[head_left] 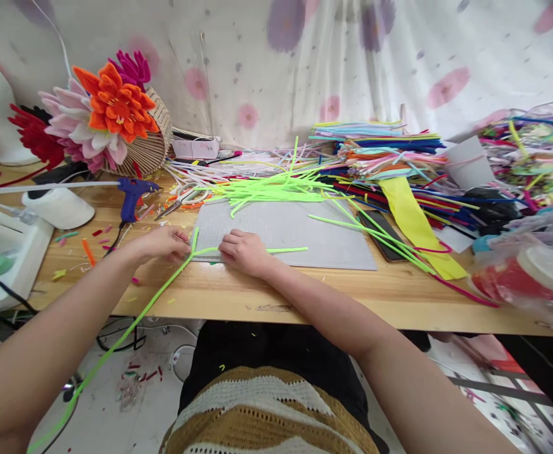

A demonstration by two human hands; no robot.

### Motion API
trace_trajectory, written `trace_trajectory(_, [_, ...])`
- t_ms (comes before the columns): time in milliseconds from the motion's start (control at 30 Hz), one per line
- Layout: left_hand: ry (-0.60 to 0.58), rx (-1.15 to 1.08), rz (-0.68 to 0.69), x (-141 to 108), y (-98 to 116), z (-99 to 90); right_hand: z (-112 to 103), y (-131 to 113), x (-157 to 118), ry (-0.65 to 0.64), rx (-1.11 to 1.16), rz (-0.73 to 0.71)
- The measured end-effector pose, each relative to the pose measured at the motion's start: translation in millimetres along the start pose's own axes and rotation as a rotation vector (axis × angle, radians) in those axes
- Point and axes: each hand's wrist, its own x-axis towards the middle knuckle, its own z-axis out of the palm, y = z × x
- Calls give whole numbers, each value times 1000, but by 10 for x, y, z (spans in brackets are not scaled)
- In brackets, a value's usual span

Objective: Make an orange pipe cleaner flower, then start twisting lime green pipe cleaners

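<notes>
A long green pipe cleaner strand [162,287] runs from the lower left, over the table edge, to a junction near the grey mat's left edge. My left hand [168,244] is closed at that junction, its fingertips pinched beside a short upright green end. Across the front of the grey mat [333,243], my right hand [244,251] has its fingers curled over the horizontal green stem, whose free end sticks out to the right. A heap of loose green pipe cleaners [276,188] lies at the mat's back edge.
A blue glue gun [133,197] and scissors [176,203] lie at left, near felt-like flowers [118,107] and a white power strip [14,258]. Bundles of coloured pipe cleaners [384,151], a phone [383,236], a yellow strip [415,221] and a bagged red tub [522,274] are at right.
</notes>
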Motion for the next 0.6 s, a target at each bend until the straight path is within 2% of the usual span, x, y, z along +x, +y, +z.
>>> trace_trajectory(133, [-118,-179,10,-16,133,-41,-177,157,50,120,-13,75])
trace_trajectory(233, [-199,-278,57,12,304,16,-372,312,105,217,-24,105])
trace_trajectory(400, [-68,-432,154,102,667,240,-716,591,205,428,-80,166])
trace_trajectory(533, [-145,-555,211,137,968,398,-929,784,227,505,-139,239])
trace_trajectory(600, [-147,-605,269,143,1104,472,-1003,853,214,526,-135,276])
